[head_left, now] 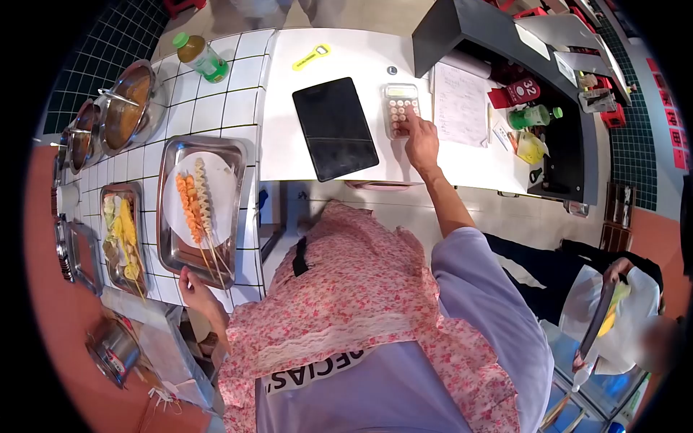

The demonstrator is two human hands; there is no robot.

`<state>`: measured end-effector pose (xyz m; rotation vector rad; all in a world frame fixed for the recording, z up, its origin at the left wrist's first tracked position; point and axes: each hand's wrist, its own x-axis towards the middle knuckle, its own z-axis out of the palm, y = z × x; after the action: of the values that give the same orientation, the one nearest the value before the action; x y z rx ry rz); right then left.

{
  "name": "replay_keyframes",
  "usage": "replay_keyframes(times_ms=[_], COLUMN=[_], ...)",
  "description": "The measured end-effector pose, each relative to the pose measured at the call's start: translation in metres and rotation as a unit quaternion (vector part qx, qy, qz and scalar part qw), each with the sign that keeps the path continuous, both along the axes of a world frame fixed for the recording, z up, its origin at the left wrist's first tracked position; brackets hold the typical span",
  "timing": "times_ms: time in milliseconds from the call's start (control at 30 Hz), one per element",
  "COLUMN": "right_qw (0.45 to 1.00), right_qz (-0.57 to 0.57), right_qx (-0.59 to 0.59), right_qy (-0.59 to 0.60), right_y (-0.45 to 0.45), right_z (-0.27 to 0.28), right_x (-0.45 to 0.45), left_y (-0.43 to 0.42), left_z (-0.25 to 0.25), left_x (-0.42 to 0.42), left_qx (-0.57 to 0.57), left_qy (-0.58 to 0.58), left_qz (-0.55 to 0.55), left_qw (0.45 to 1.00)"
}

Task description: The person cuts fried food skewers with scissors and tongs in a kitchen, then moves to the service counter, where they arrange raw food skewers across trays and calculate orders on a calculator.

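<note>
My right hand (420,141) is over a pale calculator (398,92) on the white counter, index fingertip on its keys and the other fingers loosely bent, holding nothing. Down at the left, my left hand (198,294) is by the near rim of a metal tray (166,249), its fingers loosely bent and apart; whether they touch the rim is hard to see. In that tray, a white round plate or paper (175,214) lies under orange skewers (189,207) and a pale spiral skewer (203,193). A black tablet (335,128) lies left of the calculator.
A smaller tray (114,191) of skewered food and metal bowls (130,108) stand left, near a green-capped bottle (201,58). Written sheets (460,103), a yellow bottle opener (312,57) and a dark shelf unit (498,43) are on the counter. Another person (606,310) holds a tray at right.
</note>
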<state>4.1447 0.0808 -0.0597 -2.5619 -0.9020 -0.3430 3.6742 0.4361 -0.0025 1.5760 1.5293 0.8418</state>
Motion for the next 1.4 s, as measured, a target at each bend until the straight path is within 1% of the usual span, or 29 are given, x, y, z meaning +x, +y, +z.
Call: replay_keyframes(times_ms=[100,133,167,233,367,400,433,467,500,533,567,600,633,700,833,900,933,967,1000,1033,1067,1100,1133,1167,1200,1233,1267,1333,1400], right_qw=[0.997,0.988,0.966,0.971,0.993,0.995,0.996,0.995,0.992,0.998,0.969,0.989,0.993,0.987,0.984,0.977,0.974,0.960,0.984,0.961,0.944,0.921,0.907,0.859,0.807,0.748,0.698,0.637,0.591], right_qz=[-0.019,-0.065,-0.110,-0.147,-0.081,-0.089,-0.083,-0.078,-0.076,-0.041,-0.137,-0.110,-0.100,-0.105,-0.091,-0.096,-0.037,-0.055,0.065,0.133,0.160,0.222,0.248,0.308,0.341,0.381,0.396,0.303,0.282], right_qx=[0.076,0.141,0.234,0.191,0.088,0.017,0.033,0.048,0.064,0.045,0.130,0.080,0.061,0.089,0.113,0.127,0.164,0.159,0.141,0.176,0.149,0.165,0.118,0.129,0.099,0.100,0.083,0.021,0.024], right_qy=[-0.009,-0.012,0.016,0.004,0.014,-0.048,-0.004,0.040,0.082,0.026,0.159,0.063,0.021,0.081,0.106,0.145,0.149,0.222,0.088,0.166,0.247,0.275,0.320,0.389,0.472,0.534,0.591,0.709,0.755], right_y=[-0.004,-0.007,-0.014,-0.030,-0.035,-0.029,-0.045,-0.061,-0.077,-0.084,-0.107,-0.060,-0.050,-0.033,0.000,0.032,0.052,0.084,0.108,0.146,0.184,0.218,0.253,0.285,0.318,0.348,0.378,0.430,0.475], right_z=[0.029,0.030,0.035,0.031,0.012,-0.030,-0.058,-0.084,-0.108,-0.068,-0.069,-0.030,0.002,0.041,0.049,0.059,0.061,0.075,0.067,0.081,0.110,0.104,0.129,0.119,0.125,0.118,0.121,0.131,0.124], right_x=[0.000,0.007,0.009,0.009,-0.008,-0.008,-0.001,0.006,0.013,0.012,0.025,0.011,-0.001,-0.016,-0.020,-0.028,-0.034,-0.047,-0.052,-0.074,-0.107,-0.125,-0.161,-0.182,-0.211,-0.237,-0.265,-0.313,-0.343], left_y=[-0.004,-0.003,-0.003,-0.002,0.001,0.001,-0.016,-0.017,-0.018,-0.024,-0.026,-0.006,-0.002,0.018,0.077,0.118,0.132,0.146,0.165,0.181,0.190,0.199,0.201,0.193,0.187,0.188,0.189,0.194,0.212], left_z=[0.010,0.009,0.009,0.009,-0.005,-0.010,0.029,0.027,0.005,0.004,-0.003,0.009,0.019,0.025,0.032,0.026,0.031,0.035,0.028,0.017,0.011,0.007,0.011,0.022,0.031,0.033,0.035,0.047,0.045], left_x=[0.009,0.007,0.005,0.005,-0.001,-0.031,-0.007,-0.010,-0.017,-0.013,-0.010,-0.013,-0.017,-0.043,-0.078,-0.090,-0.086,-0.077,-0.071,-0.065,-0.057,-0.048,-0.038,-0.029,-0.027,-0.032,-0.038,-0.056,-0.094], left_qx=[0.012,0.006,0.000,0.010,-0.003,-0.020,-0.008,0.010,0.114,0.074,0.098,0.103,0.085,0.101,0.180,0.252,0.201,0.151,0.099,0.046,0.033,0.022,0.016,0.009,0.000,0.007,0.013,0.038,0.151], left_qy=[0.001,-0.006,-0.013,0.011,-0.010,-0.077,0.042,0.050,0.094,0.085,0.083,0.108,0.128,0.146,0.198,0.213,0.211,0.207,0.219,0.230,0.219,0.207,0.183,0.157,0.132,0.135,0.138,0.147,0.231], left_qz=[0.000,0.001,0.001,0.006,-0.003,-0.020,-0.003,0.007,0.028,0.047,0.055,0.090,0.107,0.132,0.185,0.144,0.140,0.137,0.127,0.114,0.100,0.084,0.085,0.085,0.086,0.076,0.065,0.053,0.099], left_qw=[1.000,1.000,1.000,1.000,1.000,0.997,0.999,0.999,0.989,0.993,0.990,0.985,0.982,0.975,0.946,0.933,0.946,0.957,0.962,0.965,0.970,0.974,0.979,0.984,0.987,0.988,0.988,0.987,0.956])
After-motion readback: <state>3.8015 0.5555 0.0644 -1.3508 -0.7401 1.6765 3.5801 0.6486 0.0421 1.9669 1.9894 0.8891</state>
